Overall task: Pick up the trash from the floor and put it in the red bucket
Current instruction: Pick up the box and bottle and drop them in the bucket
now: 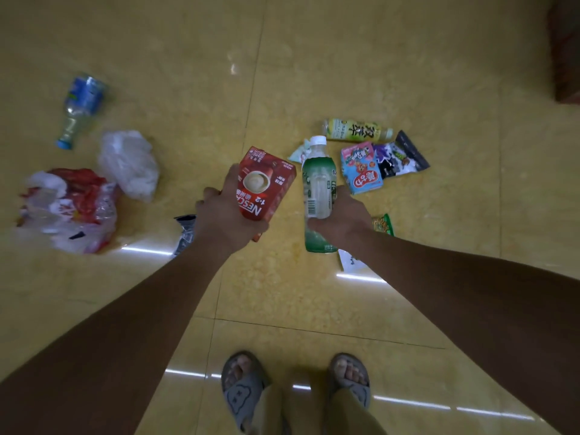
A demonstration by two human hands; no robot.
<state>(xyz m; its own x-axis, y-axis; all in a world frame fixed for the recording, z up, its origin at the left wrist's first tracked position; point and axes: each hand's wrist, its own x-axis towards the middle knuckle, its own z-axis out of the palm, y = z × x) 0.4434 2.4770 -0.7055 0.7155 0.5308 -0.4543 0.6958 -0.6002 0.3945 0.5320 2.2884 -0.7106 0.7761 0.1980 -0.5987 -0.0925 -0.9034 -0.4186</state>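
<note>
Here, both my grips are full above the yellow tiled floor.

My left grip is curled round the near end of a red coffee box, which juts up and away from my palm. My right grip wraps the middle of a green-labelled bottle, white cap pointing away from me and base showing below my fingers. The two are held side by side, not touching. More trash lies on the floor. To my left are a blue-labelled bottle, a white plastic bag and a red-and-white bag. Beyond my right grip are a yellow-green tea bottle, a blue-and-pink carton and a dark wrapper.
</note>
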